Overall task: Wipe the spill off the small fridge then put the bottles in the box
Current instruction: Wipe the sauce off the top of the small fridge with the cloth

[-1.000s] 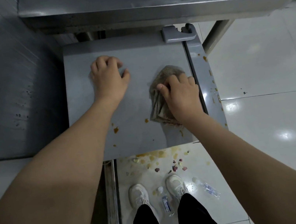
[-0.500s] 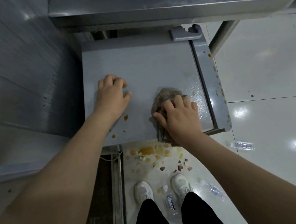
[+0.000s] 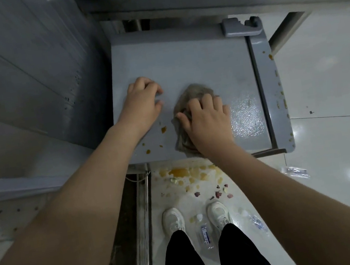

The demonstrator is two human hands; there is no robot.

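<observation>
The left hand (image 3: 142, 105) rests on the fridge (image 3: 181, 60) top, fingers loosely bent, holding nothing. Orange drops (image 3: 163, 129) lie just beside its wrist. The right hand (image 3: 208, 122) curls over a rag (image 3: 188, 94), pressing it to the top. Bottles (image 3: 205, 235) lie on the floor (image 3: 322, 86), one between the shoes (image 3: 173, 220), two further right.

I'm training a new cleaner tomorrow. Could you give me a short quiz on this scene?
1. True or false: orange drops lie on the fridge by the left hand.
2. The right hand holds: A a sponge, B a cloth, C nothing.
3. Fill in: one bottle lies between the person's ___.
Key: 1 true; 2 B; 3 shoes.
</observation>
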